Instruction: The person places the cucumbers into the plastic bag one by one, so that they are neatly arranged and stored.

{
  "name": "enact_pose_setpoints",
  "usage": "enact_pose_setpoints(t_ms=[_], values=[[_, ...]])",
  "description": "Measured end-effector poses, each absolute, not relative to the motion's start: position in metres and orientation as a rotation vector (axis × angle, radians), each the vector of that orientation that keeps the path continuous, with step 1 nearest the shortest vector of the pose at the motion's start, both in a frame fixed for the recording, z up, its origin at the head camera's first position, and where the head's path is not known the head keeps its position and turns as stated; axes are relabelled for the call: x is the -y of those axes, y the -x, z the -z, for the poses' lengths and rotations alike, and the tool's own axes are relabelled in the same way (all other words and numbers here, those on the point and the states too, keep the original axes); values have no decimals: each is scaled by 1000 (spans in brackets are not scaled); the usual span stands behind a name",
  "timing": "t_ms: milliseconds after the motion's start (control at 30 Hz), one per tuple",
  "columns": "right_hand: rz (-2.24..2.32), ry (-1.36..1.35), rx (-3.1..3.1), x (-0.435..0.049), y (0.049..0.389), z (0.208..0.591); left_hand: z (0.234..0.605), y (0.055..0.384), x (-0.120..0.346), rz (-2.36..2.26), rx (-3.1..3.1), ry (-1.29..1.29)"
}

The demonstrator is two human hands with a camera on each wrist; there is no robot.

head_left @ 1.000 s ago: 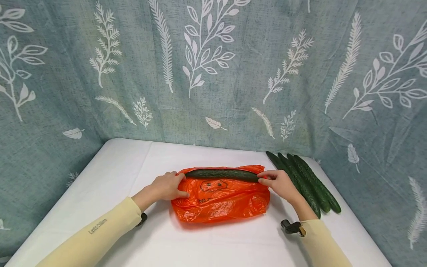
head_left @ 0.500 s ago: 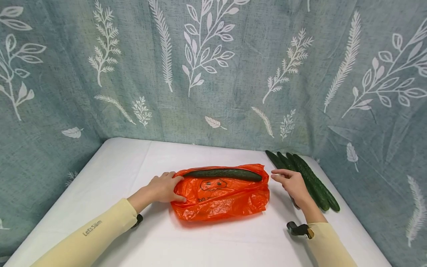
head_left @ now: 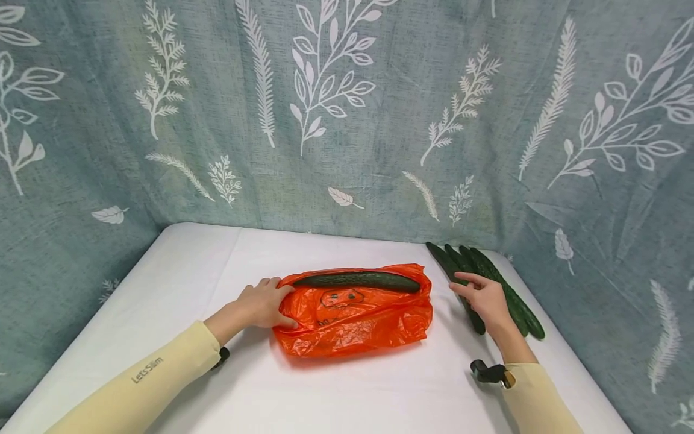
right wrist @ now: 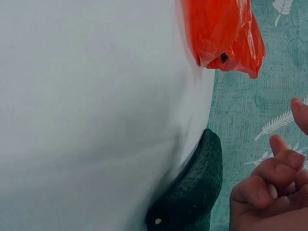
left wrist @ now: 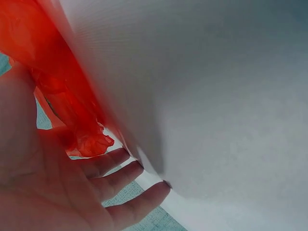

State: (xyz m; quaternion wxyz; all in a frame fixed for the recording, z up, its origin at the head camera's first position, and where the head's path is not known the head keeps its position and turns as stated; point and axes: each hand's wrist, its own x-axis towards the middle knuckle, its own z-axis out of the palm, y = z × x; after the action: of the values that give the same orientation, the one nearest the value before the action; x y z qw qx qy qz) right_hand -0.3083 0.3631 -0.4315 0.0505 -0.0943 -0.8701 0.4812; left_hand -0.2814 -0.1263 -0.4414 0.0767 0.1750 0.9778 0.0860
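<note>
A dark green cucumber (head_left: 358,279) lies along the back of a red-orange plastic bag (head_left: 374,325) with black print, the bag's edges rising around it. My left hand (head_left: 265,304) holds the bag's left end, thumb at the front and index finger at the back. In the left wrist view, thin orange film (left wrist: 72,96) covers parts of the thumb and index finger, while the other fingers reach down to the cloth. My right hand (head_left: 485,298) holds nothing and hovers right of the bag, over the nearest of several loose cucumbers (head_left: 520,301), fingers loosely bent.
The loose cucumbers lie side by side, slanting along the right rear of the white-covered table (head_left: 347,398). A blue-green leaf-patterned curtain (head_left: 347,181) stands behind the table and on both sides. A black wrist camera (head_left: 490,374) sits at my right wrist.
My right hand has let go of the bagged cucumber's right end and moved right toward the loose cucumbers. My left hand stays at the bag's left end.
</note>
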Motion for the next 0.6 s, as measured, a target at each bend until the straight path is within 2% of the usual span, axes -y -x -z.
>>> enact_pose_setpoints(t_ms=[600], values=[[-1399, 566, 2606, -375, 307, 441, 444, 282, 128, -269, -2929, -526]])
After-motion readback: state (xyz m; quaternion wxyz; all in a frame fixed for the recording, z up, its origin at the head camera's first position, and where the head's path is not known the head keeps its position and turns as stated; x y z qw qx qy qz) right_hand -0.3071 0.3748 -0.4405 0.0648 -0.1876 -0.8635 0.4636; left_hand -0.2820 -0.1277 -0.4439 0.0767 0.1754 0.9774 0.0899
